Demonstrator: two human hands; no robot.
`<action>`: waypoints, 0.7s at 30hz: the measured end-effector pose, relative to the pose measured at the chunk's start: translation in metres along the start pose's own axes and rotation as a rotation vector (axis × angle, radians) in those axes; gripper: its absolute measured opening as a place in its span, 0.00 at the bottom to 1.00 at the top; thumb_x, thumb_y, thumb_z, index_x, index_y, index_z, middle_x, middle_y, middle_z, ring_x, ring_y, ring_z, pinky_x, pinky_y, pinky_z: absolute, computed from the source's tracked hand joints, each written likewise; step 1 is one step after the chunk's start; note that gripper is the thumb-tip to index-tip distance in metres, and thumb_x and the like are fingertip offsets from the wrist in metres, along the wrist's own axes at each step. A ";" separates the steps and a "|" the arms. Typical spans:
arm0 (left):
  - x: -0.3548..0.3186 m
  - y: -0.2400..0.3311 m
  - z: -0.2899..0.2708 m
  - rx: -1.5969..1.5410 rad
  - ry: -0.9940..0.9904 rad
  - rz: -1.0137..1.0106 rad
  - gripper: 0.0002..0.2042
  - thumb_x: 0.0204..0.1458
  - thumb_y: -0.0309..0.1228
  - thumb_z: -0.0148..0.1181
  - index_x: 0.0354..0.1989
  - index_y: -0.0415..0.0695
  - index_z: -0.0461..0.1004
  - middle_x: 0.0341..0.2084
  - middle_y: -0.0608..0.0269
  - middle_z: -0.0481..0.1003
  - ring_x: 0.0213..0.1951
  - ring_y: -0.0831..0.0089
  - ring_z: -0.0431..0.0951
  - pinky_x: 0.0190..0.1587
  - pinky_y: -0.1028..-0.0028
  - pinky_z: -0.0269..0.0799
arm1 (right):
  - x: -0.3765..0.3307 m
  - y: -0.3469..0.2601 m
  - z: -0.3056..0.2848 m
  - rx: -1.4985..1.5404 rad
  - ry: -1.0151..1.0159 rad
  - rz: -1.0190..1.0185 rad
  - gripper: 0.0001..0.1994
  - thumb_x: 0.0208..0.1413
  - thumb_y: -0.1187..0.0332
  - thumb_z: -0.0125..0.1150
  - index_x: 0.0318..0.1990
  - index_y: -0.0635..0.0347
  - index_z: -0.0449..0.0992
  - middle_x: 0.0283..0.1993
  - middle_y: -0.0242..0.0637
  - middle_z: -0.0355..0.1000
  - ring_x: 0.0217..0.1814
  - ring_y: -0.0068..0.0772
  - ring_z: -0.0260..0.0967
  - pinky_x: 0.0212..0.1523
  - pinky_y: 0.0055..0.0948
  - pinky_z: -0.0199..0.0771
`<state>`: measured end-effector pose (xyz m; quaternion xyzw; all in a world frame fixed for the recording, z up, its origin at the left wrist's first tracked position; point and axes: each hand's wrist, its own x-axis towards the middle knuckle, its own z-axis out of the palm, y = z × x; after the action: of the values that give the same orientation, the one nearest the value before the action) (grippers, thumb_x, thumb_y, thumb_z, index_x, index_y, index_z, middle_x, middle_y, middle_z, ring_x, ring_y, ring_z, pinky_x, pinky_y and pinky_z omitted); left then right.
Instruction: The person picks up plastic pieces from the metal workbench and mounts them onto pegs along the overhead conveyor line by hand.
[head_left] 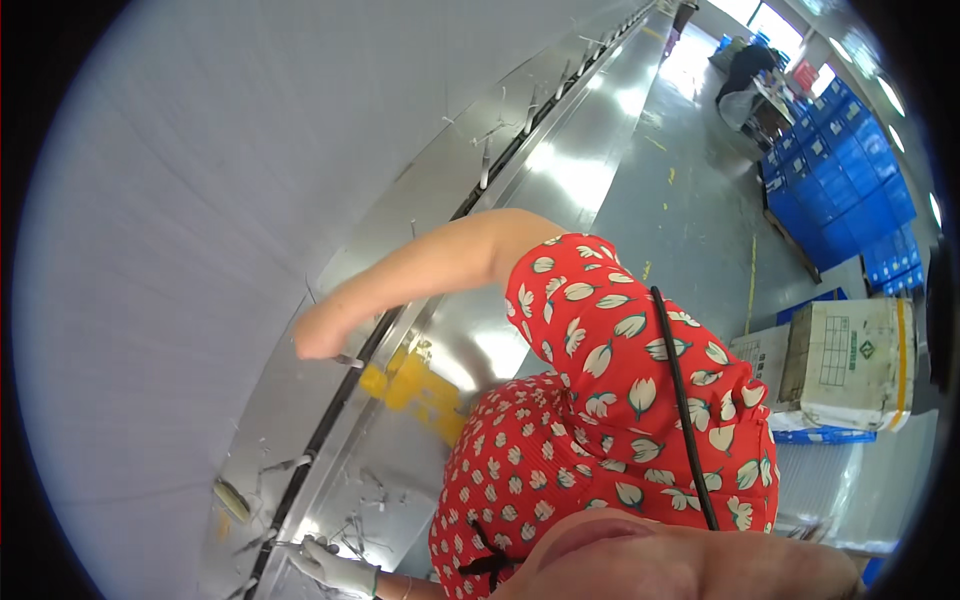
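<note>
My right hand (318,338) is bare and reaches out from a red flowered sleeve to the dark slot (480,195) that runs along a long steel line (580,170). It is closed, and a thin grey piece (349,360) sticks out of it. My left hand (328,565) wears a white glove and lies low at the same slot, among several small pale clips (365,500) scattered on the steel. Its fingertips touch a thin piece, but whether they grip it is unclear. Small white clips also stand along the slot farther away.
A yellow block (415,388) sits on the steel just beyond my right hand. A pale ribbed roll (232,498) lies by a white panel (170,250). On the grey floor stand a cardboard box (850,360) and stacked blue crates (840,190). Another person (748,68) works far off.
</note>
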<state>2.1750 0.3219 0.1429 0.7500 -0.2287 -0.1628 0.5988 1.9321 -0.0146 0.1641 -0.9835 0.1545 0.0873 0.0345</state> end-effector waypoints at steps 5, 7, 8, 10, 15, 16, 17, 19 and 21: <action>-0.026 0.038 0.011 0.124 -0.111 -0.046 0.24 0.59 0.30 0.54 0.64 0.44 0.63 0.38 0.65 0.75 0.30 0.81 0.69 0.32 0.80 0.66 | -0.041 -0.004 0.029 0.229 0.225 -0.007 0.07 0.49 0.70 0.54 0.30 0.64 0.74 0.31 0.48 0.75 0.34 0.55 0.72 0.32 0.48 0.70; -0.030 0.052 0.027 0.094 -0.202 0.002 0.23 0.58 0.28 0.55 0.63 0.40 0.64 0.40 0.63 0.76 0.32 0.79 0.71 0.34 0.79 0.69 | -0.063 -0.009 0.011 0.168 0.232 0.093 0.06 0.49 0.70 0.54 0.30 0.64 0.73 0.30 0.47 0.74 0.34 0.53 0.72 0.32 0.48 0.70; -0.036 0.056 0.036 0.177 -0.191 0.003 0.23 0.57 0.27 0.55 0.63 0.40 0.64 0.40 0.62 0.76 0.33 0.78 0.72 0.34 0.79 0.69 | -0.075 -0.012 -0.004 0.050 0.186 0.156 0.05 0.49 0.71 0.53 0.29 0.63 0.72 0.28 0.46 0.74 0.34 0.52 0.71 0.33 0.47 0.70; -0.061 0.049 0.059 -0.088 -0.182 0.094 0.17 0.55 0.25 0.58 0.53 0.37 0.71 0.42 0.57 0.74 0.35 0.73 0.74 0.37 0.77 0.72 | -0.112 -0.034 -0.015 0.002 0.609 -0.020 0.05 0.47 0.70 0.56 0.26 0.60 0.68 0.25 0.39 0.68 0.31 0.44 0.66 0.37 0.38 0.69; -0.094 0.013 0.101 -0.050 -0.442 0.099 0.10 0.52 0.19 0.56 0.43 0.39 0.74 0.41 0.57 0.74 0.43 0.68 0.74 0.47 0.72 0.71 | -0.108 -0.140 0.036 0.875 0.489 0.155 0.13 0.61 0.66 0.55 0.50 0.61 0.73 0.38 0.40 0.77 0.36 0.41 0.75 0.40 0.33 0.74; -0.095 0.010 0.108 -0.040 -0.507 0.256 0.12 0.53 0.19 0.55 0.46 0.39 0.72 0.38 0.58 0.75 0.40 0.68 0.76 0.46 0.72 0.71 | -0.094 -0.159 0.047 0.925 0.355 0.092 0.13 0.61 0.66 0.55 0.50 0.61 0.73 0.38 0.40 0.77 0.36 0.41 0.75 0.40 0.33 0.74; -0.095 0.005 0.111 -0.089 -0.531 0.387 0.13 0.53 0.18 0.54 0.47 0.39 0.72 0.37 0.58 0.76 0.38 0.68 0.77 0.44 0.73 0.72 | -0.070 -0.172 0.058 1.077 0.352 0.140 0.13 0.62 0.65 0.55 0.49 0.61 0.73 0.39 0.41 0.77 0.39 0.41 0.76 0.41 0.32 0.74; -0.092 -0.003 0.095 0.119 -0.434 0.209 0.15 0.52 0.17 0.54 0.49 0.38 0.73 0.39 0.59 0.77 0.41 0.70 0.77 0.46 0.74 0.72 | -0.040 -0.189 0.068 1.244 0.313 0.194 0.13 0.62 0.63 0.55 0.48 0.61 0.73 0.40 0.42 0.77 0.42 0.42 0.76 0.42 0.30 0.74; -0.080 -0.019 0.067 -0.319 -0.563 -0.033 0.19 0.53 0.19 0.56 0.55 0.36 0.69 0.47 0.61 0.75 0.48 0.72 0.74 0.49 0.76 0.69 | -0.018 -0.189 0.066 1.035 0.510 0.041 0.11 0.64 0.66 0.52 0.48 0.60 0.73 0.39 0.43 0.76 0.41 0.39 0.76 0.40 0.29 0.73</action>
<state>2.0758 0.3129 0.1065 0.5759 -0.3447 -0.4072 0.6194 1.9635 0.1763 0.1099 -0.8254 0.1995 -0.2390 0.4710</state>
